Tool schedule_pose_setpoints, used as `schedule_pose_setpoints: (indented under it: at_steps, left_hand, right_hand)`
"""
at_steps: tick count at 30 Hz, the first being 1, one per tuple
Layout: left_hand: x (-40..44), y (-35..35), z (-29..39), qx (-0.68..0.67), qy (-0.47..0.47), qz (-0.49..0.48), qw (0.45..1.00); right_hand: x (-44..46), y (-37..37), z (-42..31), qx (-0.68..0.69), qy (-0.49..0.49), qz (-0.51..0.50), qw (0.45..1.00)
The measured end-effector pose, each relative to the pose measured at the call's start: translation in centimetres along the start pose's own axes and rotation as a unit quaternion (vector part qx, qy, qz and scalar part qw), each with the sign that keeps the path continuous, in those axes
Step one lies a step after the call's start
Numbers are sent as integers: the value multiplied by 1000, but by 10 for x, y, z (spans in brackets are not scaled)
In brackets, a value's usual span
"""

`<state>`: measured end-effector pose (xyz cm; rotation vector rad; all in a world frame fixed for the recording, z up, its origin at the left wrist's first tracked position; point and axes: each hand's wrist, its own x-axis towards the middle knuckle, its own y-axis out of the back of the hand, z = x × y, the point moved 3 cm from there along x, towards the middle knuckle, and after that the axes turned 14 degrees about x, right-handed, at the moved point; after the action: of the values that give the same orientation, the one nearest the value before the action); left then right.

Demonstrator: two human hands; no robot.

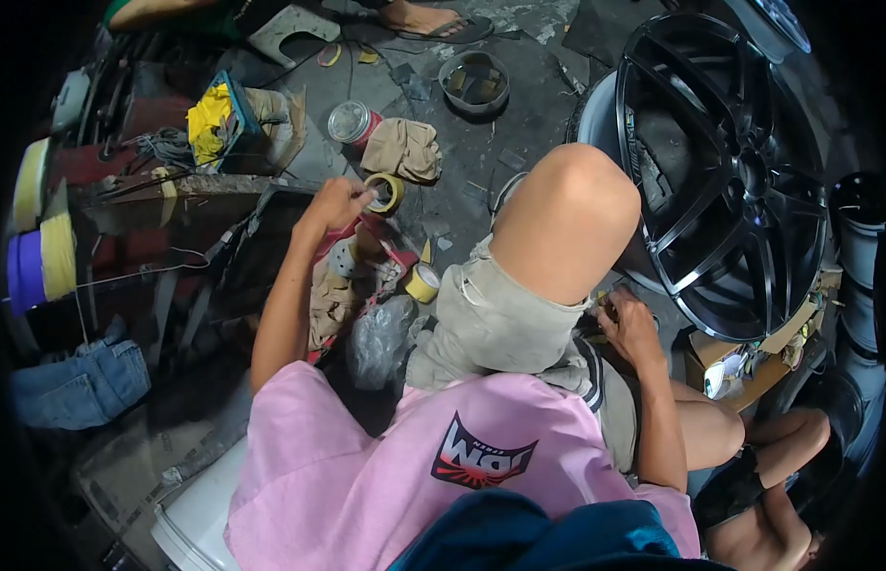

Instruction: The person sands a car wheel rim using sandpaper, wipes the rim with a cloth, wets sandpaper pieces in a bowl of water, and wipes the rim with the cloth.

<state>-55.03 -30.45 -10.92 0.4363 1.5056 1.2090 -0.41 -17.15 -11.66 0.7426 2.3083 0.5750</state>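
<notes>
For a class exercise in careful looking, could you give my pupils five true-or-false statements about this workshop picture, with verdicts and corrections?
1. The person's left hand is close to a yellow tape roll.
True.

2. The person's right hand is gripping the top of the wheel.
False: the right hand is low down beside the shorts; what it holds, if anything, is hard to tell.

3. A tan cloth lies beside a red-sided tin.
True.

4. The wheel's spokes are bright yellow.
False: the wheel has black spokes.

5. The person wears a pink shirt.
True.
</notes>
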Motion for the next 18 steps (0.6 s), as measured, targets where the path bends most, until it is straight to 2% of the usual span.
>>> schedule_pose_setpoints:
  at_steps: [4, 6, 7, 9, 10, 12, 13, 14, 15, 16, 17, 18]
  left_hand:
    - [29, -58, -14, -66, 54, 11, 996]
    - [70, -92, -22, -12, -2, 194, 981]
    - [89, -106, -23, -13, -8, 193, 981]
    - [119, -123, -27, 12, 14, 298, 954]
    - [135, -132, -32, 10, 11, 297, 955]
    - [164, -150, -55, -104, 118, 175, 972]
    - [171, -156, -58, -58, 162, 166, 971]
    - [175, -158, -66, -56, 158, 164, 972]
    - [176, -159, -75, -214, 180, 106, 954]
    - [172, -150, -68, -364, 198, 45, 909]
    - [161, -137, -59, -435, 185, 74, 878]
    - [142, -108, -42, -483, 209, 23, 850]
  right_hand:
    - [2, -3, 6, -23, 9, 0, 1000]
    - [4, -4, 11, -11, 9, -9, 1000]
    - [5, -2, 11, -12, 4, -5, 1000]
    - [5, 0, 8, -26, -43, -29, 998]
    - [4, 1, 8, -27, -47, -27, 998]
    - [2, 2, 8, -41, -67, -16, 997]
    - [1, 3, 10, -40, -71, -12, 997]
    - [0, 2, 14, -36, -74, -20, 996]
    - [-1, -1, 16, -30, -76, -27, 996]
    - [-1, -2, 18, -25, -79, -22, 996]
    - [0, -3, 16, -4, -40, -11, 999]
    - [0, -3, 15, 17, -2, 2, 1000]
